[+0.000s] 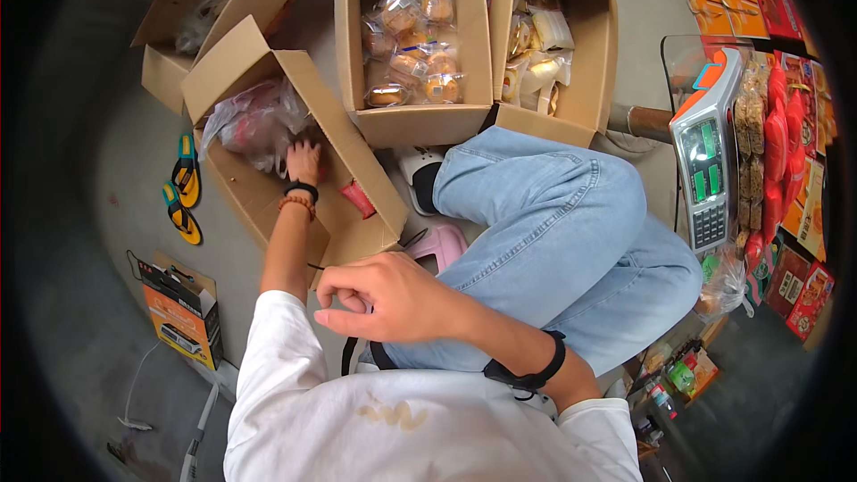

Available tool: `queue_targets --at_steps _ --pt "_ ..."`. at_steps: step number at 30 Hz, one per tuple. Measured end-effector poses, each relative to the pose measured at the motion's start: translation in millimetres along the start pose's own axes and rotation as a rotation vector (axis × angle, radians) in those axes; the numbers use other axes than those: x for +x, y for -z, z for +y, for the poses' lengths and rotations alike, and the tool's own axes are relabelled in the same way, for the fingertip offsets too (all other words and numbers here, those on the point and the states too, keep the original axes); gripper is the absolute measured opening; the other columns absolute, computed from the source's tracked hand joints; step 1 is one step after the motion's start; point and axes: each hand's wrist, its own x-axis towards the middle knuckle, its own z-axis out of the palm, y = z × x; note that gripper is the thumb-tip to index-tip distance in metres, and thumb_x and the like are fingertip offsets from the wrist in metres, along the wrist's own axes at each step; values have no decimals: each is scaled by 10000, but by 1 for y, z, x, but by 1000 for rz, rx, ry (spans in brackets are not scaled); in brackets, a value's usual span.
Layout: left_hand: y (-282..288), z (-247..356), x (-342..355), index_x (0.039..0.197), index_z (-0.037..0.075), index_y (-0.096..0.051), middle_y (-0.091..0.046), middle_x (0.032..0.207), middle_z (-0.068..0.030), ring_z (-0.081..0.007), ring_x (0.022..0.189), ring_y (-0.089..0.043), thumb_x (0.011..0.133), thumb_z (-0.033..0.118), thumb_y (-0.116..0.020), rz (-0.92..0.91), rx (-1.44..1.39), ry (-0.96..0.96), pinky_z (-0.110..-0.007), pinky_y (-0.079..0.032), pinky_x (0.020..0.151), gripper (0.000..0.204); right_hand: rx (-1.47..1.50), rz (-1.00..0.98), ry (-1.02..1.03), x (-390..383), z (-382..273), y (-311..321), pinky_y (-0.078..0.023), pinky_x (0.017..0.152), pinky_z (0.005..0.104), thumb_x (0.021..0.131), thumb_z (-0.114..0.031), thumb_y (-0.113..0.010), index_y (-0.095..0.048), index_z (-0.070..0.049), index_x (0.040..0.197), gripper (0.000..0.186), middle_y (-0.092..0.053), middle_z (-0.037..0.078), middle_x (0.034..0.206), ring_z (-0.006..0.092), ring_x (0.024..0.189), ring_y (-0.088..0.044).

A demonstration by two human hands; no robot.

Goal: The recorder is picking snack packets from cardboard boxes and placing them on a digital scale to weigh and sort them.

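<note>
My left hand (303, 162) reaches down into an open cardboard box (353, 156). Its fingers are apart, beside crumpled clear plastic bags (259, 125) with pinkish contents; the fingertips are partly hard to see against the plastic. Black and beaded bands circle that wrist. A small red packet (358, 199) lies on the box's bottom, right of my left hand. My right hand (379, 297) hovers in front of my body near my jeans, fingers loosely curled, with nothing visible in it. A black band sits on the right wrist.
Another box (415, 128) contains several wrapped round pastries; a box (549, 128) to its right has bagged breads. A further box (165, 80) stands far left. Sandals (185, 180) and a printed carton (178, 312) lie left. A pink object (437, 245), scale (705, 161) and snack packs (777, 143) are right.
</note>
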Motion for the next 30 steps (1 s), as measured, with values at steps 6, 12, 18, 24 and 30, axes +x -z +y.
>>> queue_targets --at_steps 6,12,18,24,30 --pt "-12 2 -52 1320 255 -764 -548 1517 -63 -277 1326 -531 1039 310 -608 -139 85 118 -411 -496 1002 325 -43 21 4 -17 11 -10 -463 596 335 960 -280 -786 -725 -72 992 219 -555 25 644 162 581 -544" --pt "43 25 -73 1154 116 -835 -546 1538 -104 -311 1387 -501 872 604 -776 167 -217 166 -478 -497 1073 566 -169 8 -81 -27 19 -4 -522 667 400 963 -383 -752 -741 -105 984 279 -673 59 716 258 681 -679" --pt "11 73 -74 1252 45 -767 -724 1291 -306 -457 1156 -727 891 614 -744 -324 -1286 244 -509 -573 999 674 -180 111 -52 -30 25 3 -532 672 381 969 -344 -754 -753 -94 1020 255 -714 62 743 234 671 -674" --pt "-42 115 -63 1362 73 -690 -748 1248 -211 -387 1154 -709 900 485 -797 -25 -1354 512 -461 -585 1016 628 -180 108 -106 -31 27 3 -566 717 408 979 -345 -738 -747 -82 1021 266 -750 93 791 286 741 -737" --pt "-12 65 -50 1406 29 -611 -564 1510 -209 -286 1409 -549 937 302 -798 -508 -2260 521 -411 -561 1078 573 -236 152 -98 -23 36 1 -566 743 430 989 -350 -702 -756 -104 1055 260 -776 118 879 322 811 -749"
